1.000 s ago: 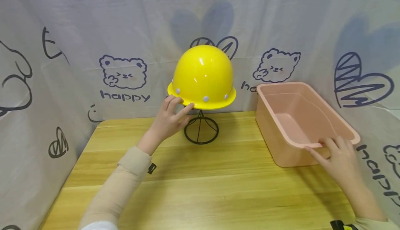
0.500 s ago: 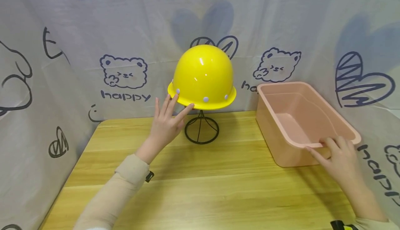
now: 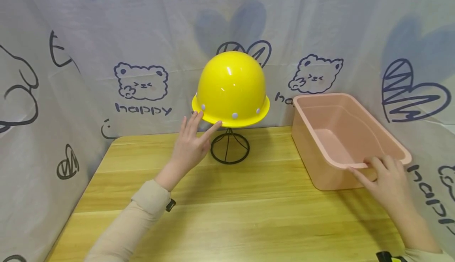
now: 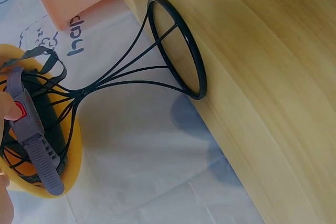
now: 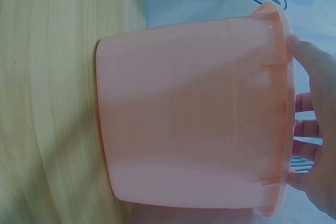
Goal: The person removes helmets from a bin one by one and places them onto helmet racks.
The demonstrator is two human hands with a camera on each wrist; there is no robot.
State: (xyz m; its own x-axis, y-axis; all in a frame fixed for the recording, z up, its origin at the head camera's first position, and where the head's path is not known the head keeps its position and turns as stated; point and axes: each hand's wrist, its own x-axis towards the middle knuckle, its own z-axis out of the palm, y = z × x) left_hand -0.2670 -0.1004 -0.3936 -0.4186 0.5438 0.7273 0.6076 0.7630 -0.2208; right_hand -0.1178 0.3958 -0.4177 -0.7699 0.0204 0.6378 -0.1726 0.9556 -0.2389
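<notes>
A yellow hard hat (image 3: 232,88) sits on a black wire stand (image 3: 230,148) near the back of the table. My left hand (image 3: 188,147) holds the near left part of its brim, fingertips on the edge and thumb mostly hidden. Underneath, in the left wrist view, a fingertip (image 4: 9,107) lies at the red button of the grey strap buckle (image 4: 32,135). My right hand (image 3: 389,181) grips the near rim of a pink plastic tub (image 3: 305,147). Its thumb is outside and its fingers reach over the rim, as the right wrist view also shows.
The wooden table (image 3: 220,218) extends in front of the stand. A printed cloth (image 3: 142,25) hangs close behind it and along both sides. The tub stands at the table's right, close to the cloth.
My left fingers were bent at the brim, then straightened and lifted partly, and now lie against it again. The hard hat's front brim has dipped slightly. The right hand and tub stay put.
</notes>
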